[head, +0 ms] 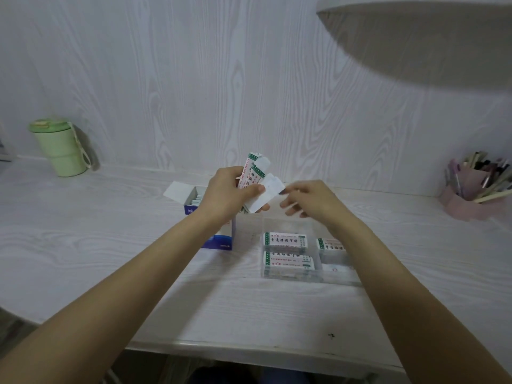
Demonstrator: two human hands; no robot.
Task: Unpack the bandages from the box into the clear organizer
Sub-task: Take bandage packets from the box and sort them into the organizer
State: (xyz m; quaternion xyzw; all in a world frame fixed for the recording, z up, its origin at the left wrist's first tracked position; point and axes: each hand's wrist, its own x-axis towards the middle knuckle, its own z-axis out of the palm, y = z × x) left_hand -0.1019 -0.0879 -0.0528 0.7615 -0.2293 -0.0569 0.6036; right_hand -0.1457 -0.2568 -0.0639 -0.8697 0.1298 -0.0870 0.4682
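The left hand grips a fanned bandage stack above the open box, presumably so the loose-fingered, empty right hand can feed the clear organizer.

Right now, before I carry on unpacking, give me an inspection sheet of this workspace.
Surface: white wood-grain desk, a small dark mark near its front edge.
Job's things: blue box open, bandages still inside; clear organizer holds three stacks of bandages.
Clutter: green cup at back left; pink pen holder at right.
Hands: left hand grips a bundle of bandages above the box; right hand beside it, fingers loosely curled, holding nothing.
Cables: nothing seen.
Surroundings: white panelled wall; lamp shade overhead at right.
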